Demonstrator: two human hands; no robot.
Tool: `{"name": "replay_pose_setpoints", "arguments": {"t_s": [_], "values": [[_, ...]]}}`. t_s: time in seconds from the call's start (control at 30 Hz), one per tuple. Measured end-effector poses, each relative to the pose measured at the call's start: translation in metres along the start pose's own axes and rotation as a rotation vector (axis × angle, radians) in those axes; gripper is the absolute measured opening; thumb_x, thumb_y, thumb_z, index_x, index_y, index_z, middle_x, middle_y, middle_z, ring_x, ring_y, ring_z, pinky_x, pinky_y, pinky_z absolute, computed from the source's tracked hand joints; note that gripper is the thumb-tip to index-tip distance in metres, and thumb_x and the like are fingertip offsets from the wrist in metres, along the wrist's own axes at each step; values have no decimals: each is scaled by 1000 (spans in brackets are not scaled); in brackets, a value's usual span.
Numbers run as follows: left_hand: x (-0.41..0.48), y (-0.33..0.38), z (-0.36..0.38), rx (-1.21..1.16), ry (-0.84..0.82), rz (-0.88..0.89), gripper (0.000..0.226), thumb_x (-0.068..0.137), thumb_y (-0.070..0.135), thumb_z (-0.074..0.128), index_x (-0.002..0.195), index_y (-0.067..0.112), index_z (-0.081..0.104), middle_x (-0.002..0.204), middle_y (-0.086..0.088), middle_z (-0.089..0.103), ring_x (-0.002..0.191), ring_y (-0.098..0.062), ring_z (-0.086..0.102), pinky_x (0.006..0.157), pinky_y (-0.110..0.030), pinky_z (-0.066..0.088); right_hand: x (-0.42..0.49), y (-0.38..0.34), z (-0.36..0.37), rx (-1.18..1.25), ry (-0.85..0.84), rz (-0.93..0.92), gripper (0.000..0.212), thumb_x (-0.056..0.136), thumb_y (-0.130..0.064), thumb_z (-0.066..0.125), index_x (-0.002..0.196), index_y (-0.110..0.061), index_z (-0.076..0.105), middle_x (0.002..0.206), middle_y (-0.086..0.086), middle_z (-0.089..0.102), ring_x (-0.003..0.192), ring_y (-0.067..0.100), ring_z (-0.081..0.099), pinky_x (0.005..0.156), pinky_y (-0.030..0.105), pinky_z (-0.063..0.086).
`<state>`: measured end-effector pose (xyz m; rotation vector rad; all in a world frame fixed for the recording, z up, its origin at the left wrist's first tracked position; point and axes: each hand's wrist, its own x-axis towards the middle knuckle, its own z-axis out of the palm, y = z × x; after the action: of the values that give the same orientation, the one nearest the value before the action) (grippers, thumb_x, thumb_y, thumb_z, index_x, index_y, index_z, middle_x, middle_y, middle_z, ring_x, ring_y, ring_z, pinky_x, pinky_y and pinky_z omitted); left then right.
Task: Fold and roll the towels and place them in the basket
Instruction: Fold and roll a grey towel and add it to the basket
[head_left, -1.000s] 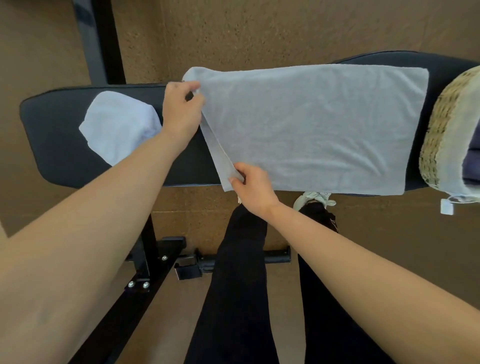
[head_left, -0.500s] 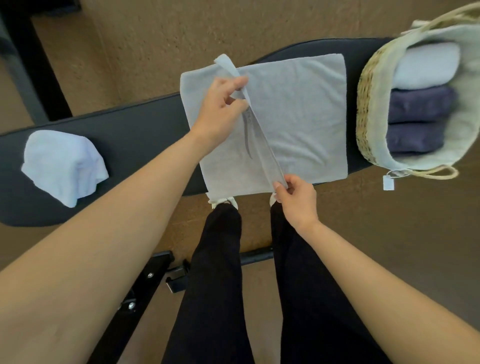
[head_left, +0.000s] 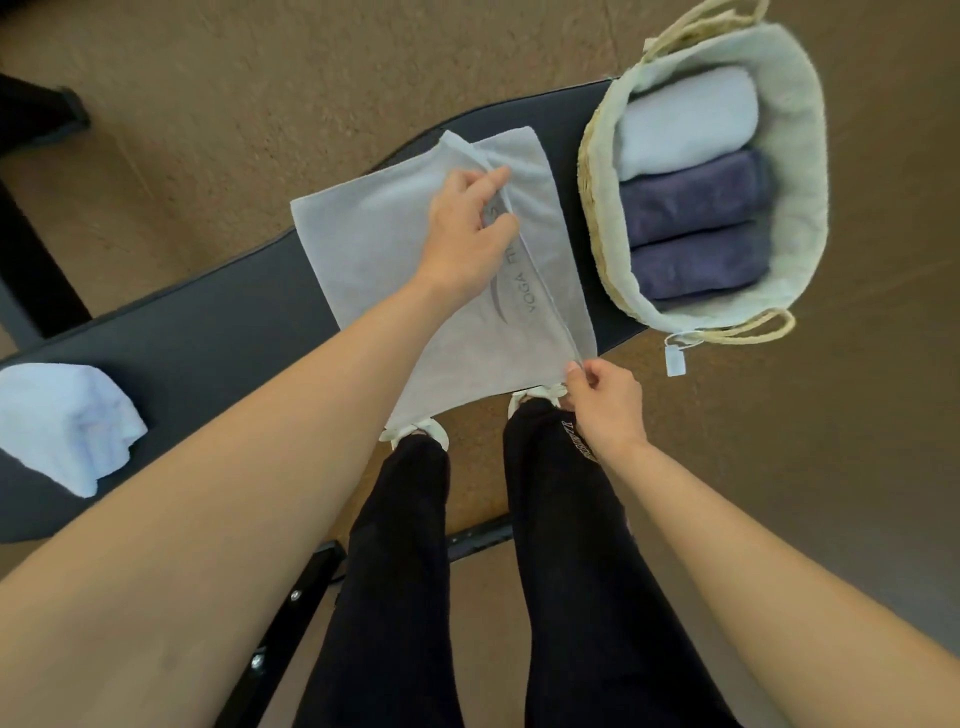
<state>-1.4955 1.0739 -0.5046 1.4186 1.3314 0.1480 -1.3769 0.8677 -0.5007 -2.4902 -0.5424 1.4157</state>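
One grey towel (head_left: 374, 249) is spread across the black padded bench (head_left: 208, 332), toward its right end, with its near edge hanging a little over the bench's front edge. A flap of it is folded over toward the right, leaving a strip of the lower layer bare beside the basket. On the upper layer a grey curved mark and printed letters (head_left: 524, 283) can be seen; "YOGA" is read, though its first letter is unclear, followed by "FI", and the rest is covered by the left hand (head_left: 467, 228). The far end of the flap's edge is pinched between that hand's thumb and forefinger. The near corner of the same edge is pinched by the curled fingers of the right hand (head_left: 602, 400), at the front edge of the bench.

One woven basket (head_left: 597, 208) with a pale lining and two rope handles is set on the right end of the bench. Three rolled towels are packed in it side by side: one white roll (head_left: 685, 124) farthest away and two purple rolls (head_left: 691, 197) (head_left: 696, 262) nearer. One white tag (head_left: 675, 359) is hung from its near handle; no writing on it can be made out.

One pale loose towel (head_left: 67, 421) is heaped at the left end of the bench. Five towels are counted in all.

Small lettering (head_left: 576, 441) on the black trousers is too blurred to be read.
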Motion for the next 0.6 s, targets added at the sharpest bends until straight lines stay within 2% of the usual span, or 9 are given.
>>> {"name": "replay_pose_setpoints", "arguments": {"t_s": [0.13, 0.23, 0.33, 0.4, 0.47, 0.53, 0.6], "values": [[8, 11, 25, 24, 8, -21, 61, 88, 22, 54, 149, 15, 52, 114, 6, 41, 120, -27, 49, 111, -41, 43, 14, 8, -14, -22, 17, 1, 43, 103, -35, 53, 73, -5, 59, 71, 11, 63, 64, 21, 55, 64, 37, 43], [14, 14, 37, 8, 4, -25, 62, 88, 20, 56, 149, 14, 53, 111, 11, 41, 115, -24, 50, 110, -41, 43, 25, 14, -19, -59, 26, 7, 44, 103, -35, 53, 65, -13, 51, 63, 2, 55, 60, 15, 49, 59, 34, 36], [17, 16, 44, -38, -67, 10, 64, 84, 20, 57, 148, 15, 52, 121, 13, 48, 115, -20, 52, 110, -37, 43, 39, 21, -19, -55, 58, 36, 42, 103, -34, 52, 66, -14, 50, 63, 2, 55, 64, 23, 51, 64, 35, 36], [14, 12, 46, -48, -147, 23, 62, 85, 17, 60, 146, 18, 56, 136, 8, 54, 127, -20, 53, 113, -34, 41, 46, 26, -18, -71, 87, 78, 35, 102, -34, 52, 74, -13, 53, 72, 3, 59, 73, 27, 55, 70, 34, 38], [4, 0, 45, -76, -177, -47, 50, 90, 11, 60, 140, 18, 63, 135, 9, 60, 124, -14, 56, 106, -24, 43, 51, 27, -17, -108, 122, 114, 24, 101, -34, 54, 90, -13, 57, 87, 2, 62, 82, 27, 57, 74, 33, 37], [-11, -21, 39, -66, -58, -133, 42, 93, 6, 56, 132, 16, 68, 126, 7, 66, 113, -11, 60, 97, -21, 46, 55, 25, -16, -105, 151, 114, 23, 99, -33, 58, 105, -11, 58, 99, 3, 63, 90, 28, 59, 76, 33, 38], [-34, -46, 30, -16, 163, -229, 39, 93, 3, 54, 127, 15, 69, 123, 5, 68, 107, -10, 61, 96, -25, 49, 57, 21, -14, -101, 171, 93, 36, 97, -34, 60, 121, -8, 55, 113, 8, 61, 102, 30, 61, 80, 34, 41]]}}
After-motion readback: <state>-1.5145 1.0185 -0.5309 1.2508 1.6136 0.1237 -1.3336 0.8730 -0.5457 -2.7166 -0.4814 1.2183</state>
